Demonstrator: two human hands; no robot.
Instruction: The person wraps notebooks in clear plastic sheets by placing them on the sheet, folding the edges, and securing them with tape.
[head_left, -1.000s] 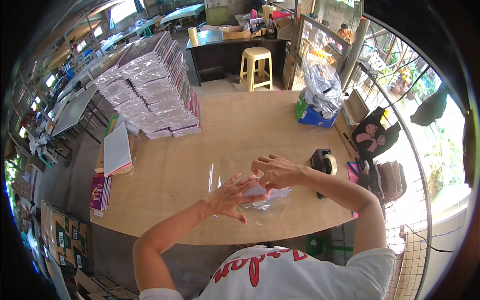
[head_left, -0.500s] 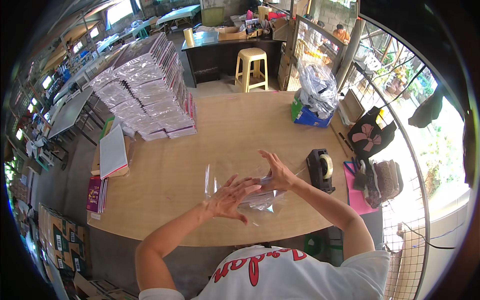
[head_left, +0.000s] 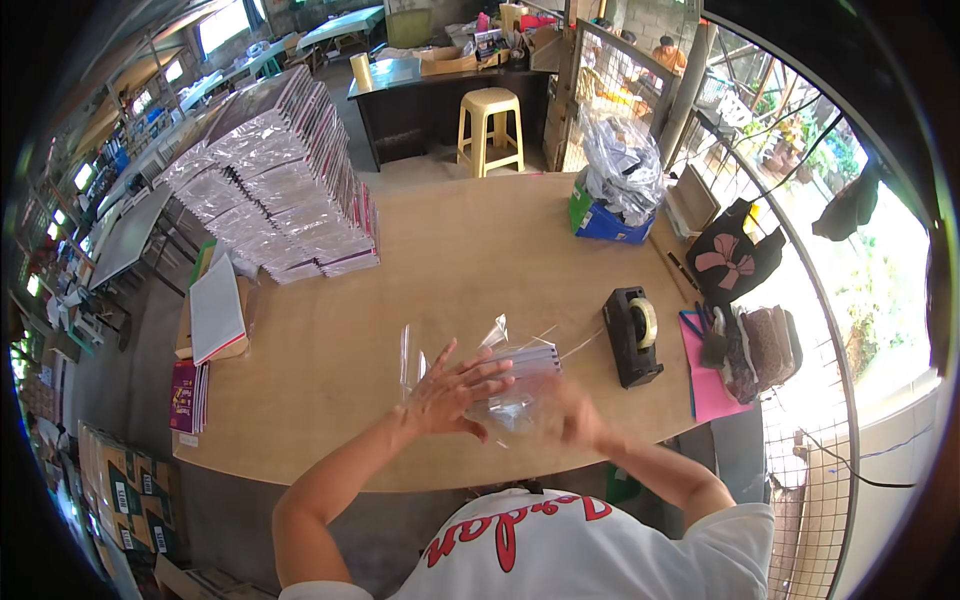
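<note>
Well beyond the left grip [head_left: 455, 394], tall stacks of wrapped booklets [head_left: 285, 185] stand on the table [head_left: 450, 250], looking finished. Between both grips lies a pale, flat bundle [head_left: 532, 357], its clear film [head_left: 508, 412] loose and creased, so this piece looks only partly closed up. The left grip has its fingers spread apart over the bundle's left end, seemingly steadying rather than clasping it. The right grip [head_left: 572, 408], at the bundle's near right side, is blurred; whether it holds anything, I cannot tell.
</note>
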